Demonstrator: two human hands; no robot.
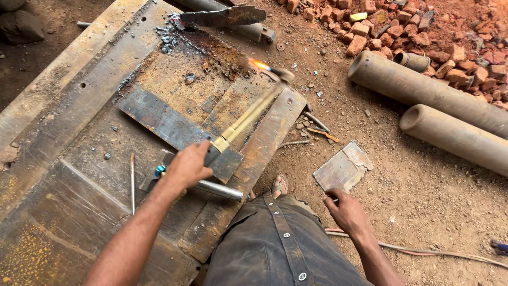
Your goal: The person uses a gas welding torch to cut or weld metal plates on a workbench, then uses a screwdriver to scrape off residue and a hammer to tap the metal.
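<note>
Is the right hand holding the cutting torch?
No: the left hand holds the lit cutting torch, while the right hand rests on the dirt ground by a small metal plate.

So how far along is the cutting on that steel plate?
Done: slag and a burnt patch mark the plate's far end, by a cut-off scrap. In hand: the left hand holds the torch, its flame lit at the plate's edge; the right hand rests on the ground. Left: the nearer plate looks uncut.
</note>
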